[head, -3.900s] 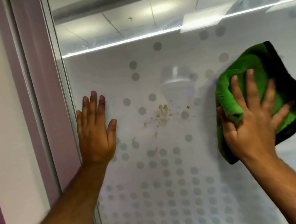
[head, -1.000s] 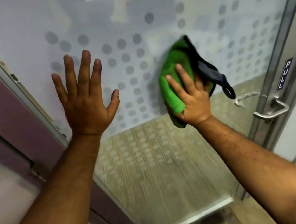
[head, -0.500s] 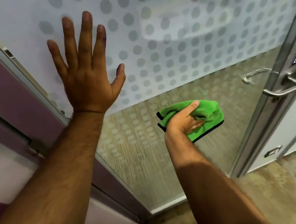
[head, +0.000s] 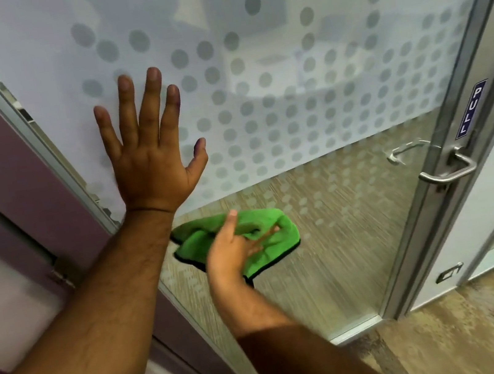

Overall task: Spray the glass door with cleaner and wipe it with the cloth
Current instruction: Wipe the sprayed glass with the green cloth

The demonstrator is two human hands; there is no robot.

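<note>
Head view, looking down along the tall glass door (head: 328, 238) with its frosted upper band of grey dots and its clear lower pane. The left hand (head: 150, 156) lies flat and open on the frosted band near the door's hinge-side edge, fingers spread, gripping nothing; it reads as a brace. The right hand (head: 232, 247) is closed around the bunched green microfibre cloth with black trim (head: 266, 235), thumb up, fingers buried in the folds. The cloth sits low, over the clear pane just below the lower border of the frosted band, roughly mid-width and under the left wrist. Whether it presses the glass or is held just off it cannot be told; the hand and cloth are slightly blurred. On the latch-side edge, the brushed metal lever handle (head: 450, 170) and a small blue "PULL" label (head: 471, 109) on the aluminium frame (head: 432, 222) are well apart from both hands. No spray bottle is in view, and no droplets or wet streaks can be made out on the glass. Judgement: spraying looks finished and wiping is the step in hand, working the lower pane. The frosted band shows no visible marks. Left to do, probably: the clear pane toward the bottom edge and the strip beside the handle.
</note>
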